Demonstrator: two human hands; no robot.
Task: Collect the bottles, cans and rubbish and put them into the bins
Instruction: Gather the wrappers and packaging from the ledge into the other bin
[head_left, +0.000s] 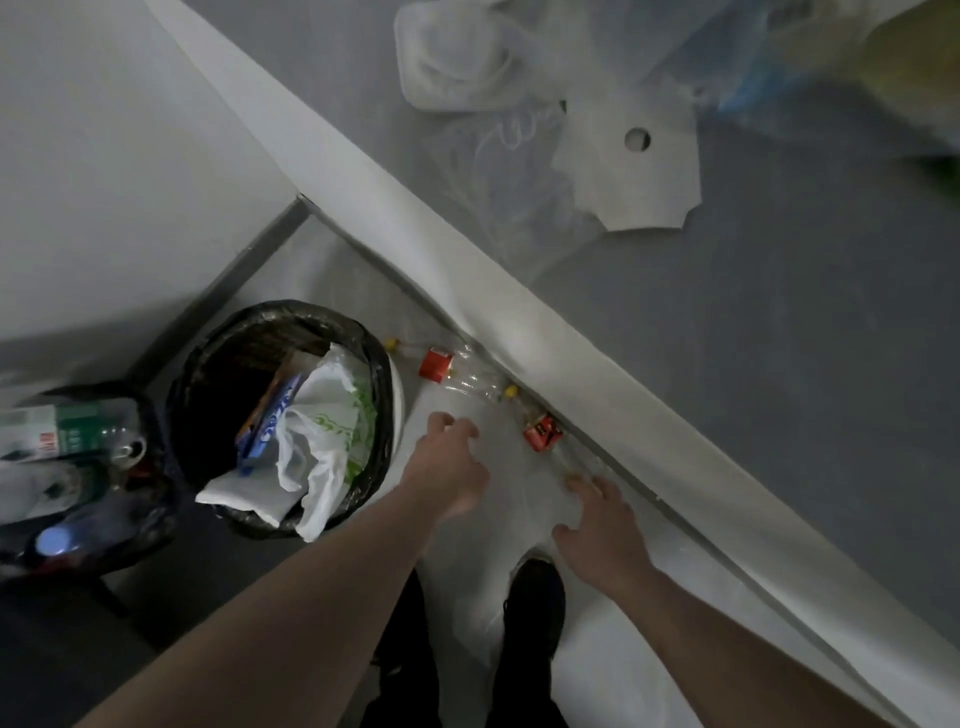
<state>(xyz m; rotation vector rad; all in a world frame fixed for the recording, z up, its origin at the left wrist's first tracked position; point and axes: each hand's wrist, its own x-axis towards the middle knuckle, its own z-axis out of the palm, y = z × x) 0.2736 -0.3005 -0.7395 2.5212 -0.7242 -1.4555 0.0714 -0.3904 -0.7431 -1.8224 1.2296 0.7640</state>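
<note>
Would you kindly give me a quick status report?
Left hand and right hand open, empty. Clear bottles on floor beside bin. Nothing blocking.

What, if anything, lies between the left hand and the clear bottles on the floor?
Nothing visible: the left hand hovers open just short of the clear bottles lying along the table edge, with only bare floor between.

Single head-worn wide-angle view, looking steeply down from standing height past both forearms to the floor. The black-lined bin lies at nine o'clock and the grey tabletop at two o'clock, its edge close by.
</note>
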